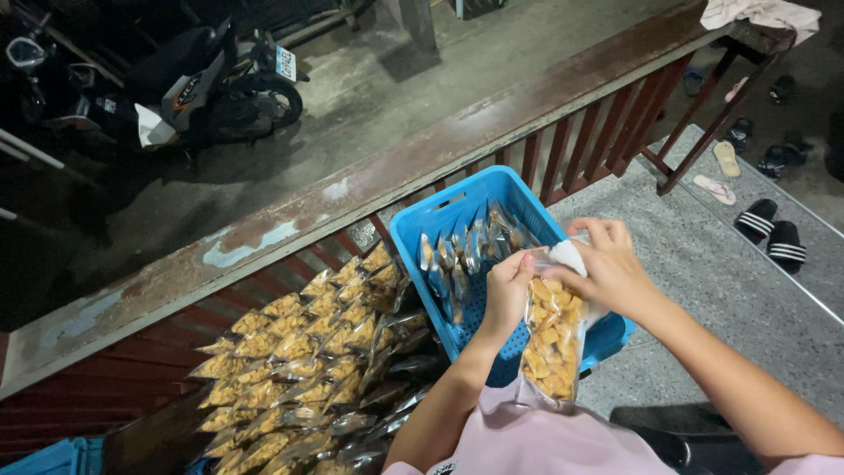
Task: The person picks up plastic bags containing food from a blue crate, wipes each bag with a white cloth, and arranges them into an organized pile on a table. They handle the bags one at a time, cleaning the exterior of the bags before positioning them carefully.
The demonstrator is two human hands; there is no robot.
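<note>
The left hand (507, 295) and right hand (607, 264) cover the top of a clear plastic bag of yellow snack pieces (552, 347). The bag hides part of a blue perforated plastic basket (440, 215). The bottom edge crops rows of filled clear packets (308, 369).

Perforated plastic basket (440, 220): bright blue. Clear plastic snack bag (552, 339): golden-yellow pieces. Stacked clear snack packets (299, 369): same golden yellow. Wooden railing (369, 176): reddish-brown, pale worn patches. Slide sandals (772, 230): black, white stripes. Garment at the lower edge (545, 444): pale pink.
</note>
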